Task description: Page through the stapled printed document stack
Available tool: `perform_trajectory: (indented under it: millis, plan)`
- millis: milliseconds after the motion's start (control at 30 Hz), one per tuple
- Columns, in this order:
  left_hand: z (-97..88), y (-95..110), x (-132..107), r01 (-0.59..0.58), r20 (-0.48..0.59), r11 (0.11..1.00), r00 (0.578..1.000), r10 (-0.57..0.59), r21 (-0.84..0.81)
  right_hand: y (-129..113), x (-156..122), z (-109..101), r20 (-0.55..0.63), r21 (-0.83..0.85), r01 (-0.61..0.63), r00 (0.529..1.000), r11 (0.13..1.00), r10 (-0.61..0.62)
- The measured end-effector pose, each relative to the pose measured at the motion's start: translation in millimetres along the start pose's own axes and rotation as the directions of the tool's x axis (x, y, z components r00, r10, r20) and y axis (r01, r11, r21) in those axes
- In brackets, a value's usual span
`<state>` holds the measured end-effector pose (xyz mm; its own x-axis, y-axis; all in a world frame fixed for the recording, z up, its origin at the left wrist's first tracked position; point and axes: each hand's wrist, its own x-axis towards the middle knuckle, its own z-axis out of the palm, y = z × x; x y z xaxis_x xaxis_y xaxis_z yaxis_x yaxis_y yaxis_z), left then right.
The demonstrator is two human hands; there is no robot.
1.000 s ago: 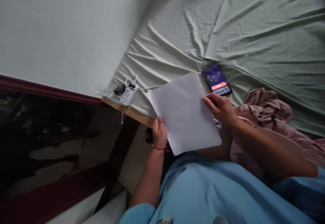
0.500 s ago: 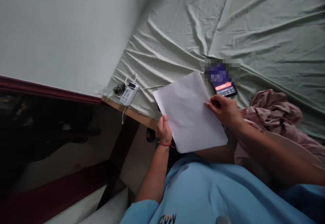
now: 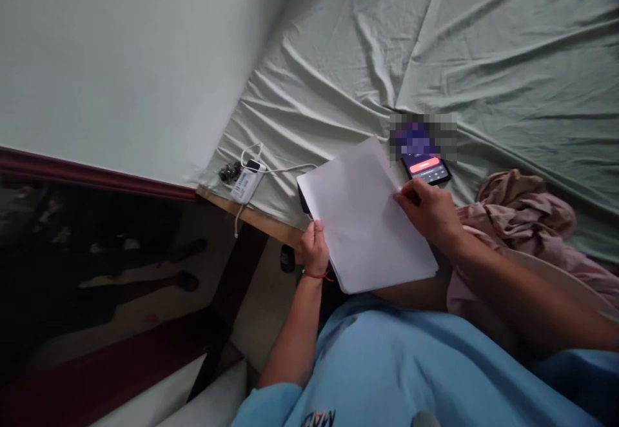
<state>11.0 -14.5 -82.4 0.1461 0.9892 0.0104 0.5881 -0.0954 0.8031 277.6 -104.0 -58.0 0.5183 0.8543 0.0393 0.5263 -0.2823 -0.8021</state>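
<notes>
I hold a white sheet of paper [image 3: 367, 217] with both hands, centre of the frame, just above my blue shirt [image 3: 411, 369]. My left hand [image 3: 314, 249] grips the paper's lower left edge, fingers curled closed around it, thumb on top; a red thread bracelet [image 3: 316, 276] sits on that wrist. My right hand [image 3: 428, 211] pinches the paper's right edge, fingers bent and closed on the sheet, forearm running off to the lower right. The paper is blank on the side I see, tilted, its top corner pointing to the upper middle of the frame. Just beyond its top right edge a phone [image 3: 425, 167] lies on the pale green bedsheet [image 3: 435, 46], screen lit, upper part blurred. Right of my right hand is a crumpled pink cloth [image 3: 522, 211] on the bed. Left of the paper, at the bed's corner, a small white charger box [image 3: 246, 182] with a white cable [image 3: 285, 169] and some dark small objects [image 3: 229, 171] beside it, too small to tell. Wooden bed frame edge [image 3: 251, 217] below. White wall [image 3: 120, 59] fills the upper left; dark floor at lower left.
</notes>
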Motion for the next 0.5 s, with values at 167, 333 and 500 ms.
perform_trajectory:
  millis: [167, 333, 500]
  plan:
    - [0.8, 4, 0, -0.005, -0.034, 0.996, 0.999, 0.007, 0.084, -3, -2, -2, -0.111, -0.115, 0.149, 0.981, 0.982, -0.161]
    - [1.0, 9, 0, -0.003, -0.023, 0.997, 1.0, 0.005, 0.082, -4, -1, -3, -0.144, 0.093, 0.258, 0.959, 0.962, -0.244]
    - [0.2, 14, 0, -0.007, -0.035, 0.991, 0.999, 0.012, 0.137, -14, -6, -9, 0.353, 0.707, -0.097, 0.907, 0.701, -0.23]
